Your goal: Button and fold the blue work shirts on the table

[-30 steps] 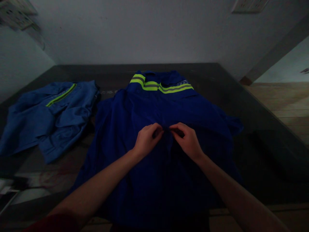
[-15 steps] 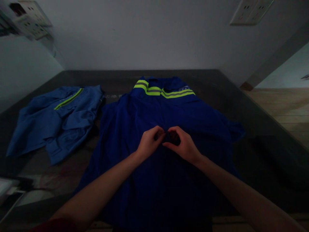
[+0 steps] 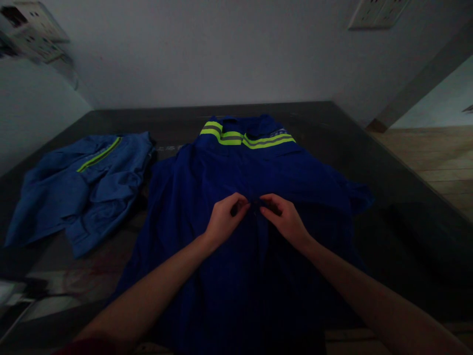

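Note:
A dark blue work jacket (image 3: 236,172) with yellow-green reflective stripes across its top lies spread on a dark table (image 3: 369,162). My left hand (image 3: 223,219) and my right hand (image 3: 284,219) meet at the jacket's centre front, fingertips almost touching. Both hands are pinched on the fabric edges along the front opening. What lies between the fingertips is too dark to make out.
A second, lighter blue jacket (image 3: 81,182) with a yellow-green stripe lies crumpled at the left of the table. A white wall with socket plates (image 3: 377,12) stands behind. Wooden flooring (image 3: 436,158) shows past the table's right edge. Pale papers (image 3: 22,296) lie at the near left.
Both hands stay at the jacket's centre front, fingers shifting slightly on the fabric. The view has tilted a little; the jackets have not moved.

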A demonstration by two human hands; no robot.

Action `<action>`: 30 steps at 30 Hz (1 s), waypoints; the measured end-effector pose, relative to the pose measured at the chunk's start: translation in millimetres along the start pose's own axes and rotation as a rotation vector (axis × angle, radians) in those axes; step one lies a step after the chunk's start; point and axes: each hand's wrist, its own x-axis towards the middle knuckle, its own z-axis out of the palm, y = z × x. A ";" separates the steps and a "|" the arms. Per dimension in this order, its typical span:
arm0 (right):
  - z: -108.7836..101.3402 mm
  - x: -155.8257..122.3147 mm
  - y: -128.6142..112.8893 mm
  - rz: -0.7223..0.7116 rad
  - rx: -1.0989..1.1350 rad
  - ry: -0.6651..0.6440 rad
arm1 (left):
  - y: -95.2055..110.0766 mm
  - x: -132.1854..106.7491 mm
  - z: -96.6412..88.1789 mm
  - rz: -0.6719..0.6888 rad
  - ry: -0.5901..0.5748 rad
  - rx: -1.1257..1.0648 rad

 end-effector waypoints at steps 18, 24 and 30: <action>5.4 -4.7 -2.0 0.004 -0.008 -0.017 | -1.8 -1.2 0.4 0.031 -0.011 0.082; 2.3 1.3 -3.6 0.081 0.149 -0.066 | -2.5 -0.9 0.8 0.013 -0.045 0.054; 5.3 8.7 1.9 0.066 0.120 -0.062 | -0.7 0.2 0.9 -0.022 -0.067 0.033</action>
